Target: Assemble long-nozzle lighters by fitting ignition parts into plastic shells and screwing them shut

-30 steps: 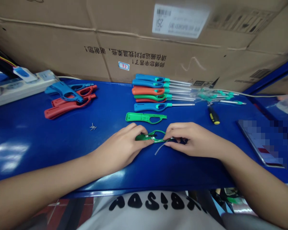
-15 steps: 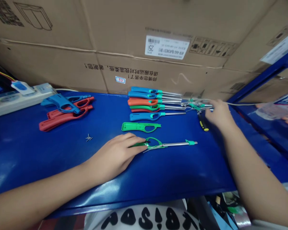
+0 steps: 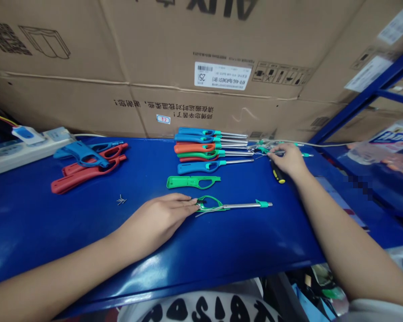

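My left hand [image 3: 166,219] lies closed over the handle end of an opened green lighter [image 3: 212,203], which has a long metal tube and loose wires. The fingers hide most of its handle. Just beyond lies the matching green half-shell [image 3: 192,182]. At the right, my right hand [image 3: 287,160] pinches a metal lighter tube at a pile of green-tipped tubes and thin wires [image 3: 263,145]; the fingers partly cover it. Below these fingertips lies a black and yellow screwdriver [image 3: 278,173]. Several closed long-necked lighters [image 3: 199,167] are lined up behind the half-shell.
Red and blue handle shells [image 3: 83,174] are piled at the left beside a white power strip [image 3: 30,145]. Several small screws [image 3: 121,200] lie near my left hand. A large cardboard box [image 3: 174,53] walls off the back; a blue metal bar [image 3: 351,109] slants at the right.
My right hand has moved left along the tube pile, to just above the screwdriver, its fingers now pinching. My left hand stays on the green lighter. The camera view has shifted slightly.
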`<state>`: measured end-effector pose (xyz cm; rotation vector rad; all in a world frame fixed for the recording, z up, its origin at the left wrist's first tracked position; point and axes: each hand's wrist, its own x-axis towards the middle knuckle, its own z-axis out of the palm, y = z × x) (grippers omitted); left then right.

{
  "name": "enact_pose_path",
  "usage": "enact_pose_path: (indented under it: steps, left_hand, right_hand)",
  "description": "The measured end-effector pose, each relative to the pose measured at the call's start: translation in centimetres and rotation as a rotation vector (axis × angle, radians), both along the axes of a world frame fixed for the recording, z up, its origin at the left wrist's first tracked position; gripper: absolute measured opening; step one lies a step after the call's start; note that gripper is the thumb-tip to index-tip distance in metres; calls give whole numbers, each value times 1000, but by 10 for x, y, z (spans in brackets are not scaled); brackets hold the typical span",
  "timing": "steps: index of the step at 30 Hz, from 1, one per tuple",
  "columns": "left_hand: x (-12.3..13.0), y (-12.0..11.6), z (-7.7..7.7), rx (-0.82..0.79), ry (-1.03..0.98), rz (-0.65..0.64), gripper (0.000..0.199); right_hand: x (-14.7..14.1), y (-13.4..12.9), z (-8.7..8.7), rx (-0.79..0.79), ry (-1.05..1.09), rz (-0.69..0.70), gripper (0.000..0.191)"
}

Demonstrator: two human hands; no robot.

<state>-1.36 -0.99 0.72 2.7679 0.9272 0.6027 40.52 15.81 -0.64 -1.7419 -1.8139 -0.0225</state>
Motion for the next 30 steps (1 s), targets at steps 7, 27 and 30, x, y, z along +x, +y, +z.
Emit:
enact_pose_path:
  steps: [7,27,30]
  left_hand:
    - [-2,1,-4,-2,-37,15,29]
    - [6,0,-4,-200,-129,126,30]
    - [6,0,-3,-222,-130,137,30]
  right_hand:
    - [-10,-21,28,10,70,-27,21]
    - [-84,-79,46,-442,-162,753,19]
    - [-100,-93,45,-361,-120,835,17]
